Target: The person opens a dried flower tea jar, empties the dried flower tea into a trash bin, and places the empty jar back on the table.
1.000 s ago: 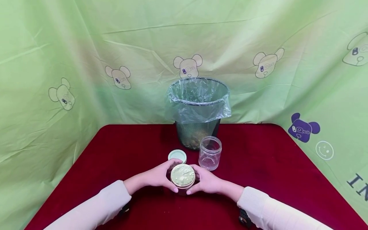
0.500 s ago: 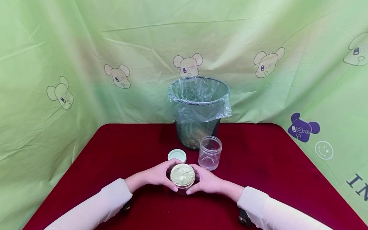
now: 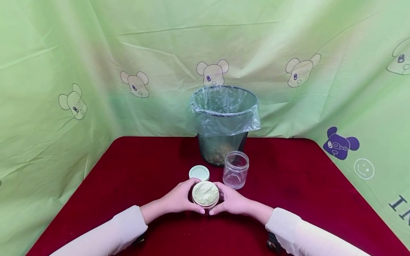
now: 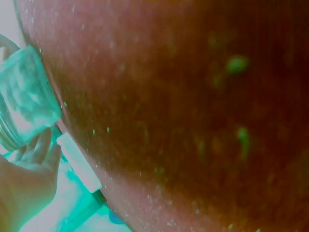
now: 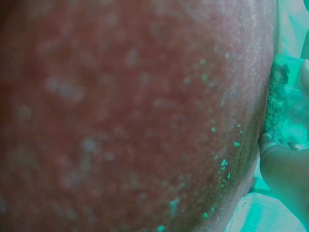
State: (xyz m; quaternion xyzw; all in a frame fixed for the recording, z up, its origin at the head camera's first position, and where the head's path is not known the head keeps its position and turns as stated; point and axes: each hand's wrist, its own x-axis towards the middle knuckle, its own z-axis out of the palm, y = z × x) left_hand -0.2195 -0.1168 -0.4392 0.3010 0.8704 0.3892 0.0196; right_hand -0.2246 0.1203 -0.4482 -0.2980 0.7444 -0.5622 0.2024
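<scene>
In the head view, my left hand point(image 3: 180, 196) and right hand point(image 3: 232, 200) hold a round jar point(image 3: 205, 193) between them near the middle of the table. Their fingers curl round its sides, and both thumbs lie on its near side. A pale, lumpy mass fills the jar up near the rim. The left wrist view shows the jar's clear wall with pale contents behind it, and the left hand point(image 4: 31, 186) against it. Granular contents show through the jar point(image 5: 287, 99) in the right wrist view. Just behind the left fingers lies a pale round lid point(image 3: 199, 172).
A clear glass jar without a lid point(image 3: 236, 170) stands behind the right hand. Farther back is a black mesh wastebasket point(image 3: 221, 145) lined with a clear plastic bag point(image 3: 228, 125). A red cloth point(image 3: 153, 160) covers the table, and green printed curtains hang around it.
Both hands keep their hold on the jar. The left thumb has come a little closer to the right thumb. The head view has shifted slightly.
</scene>
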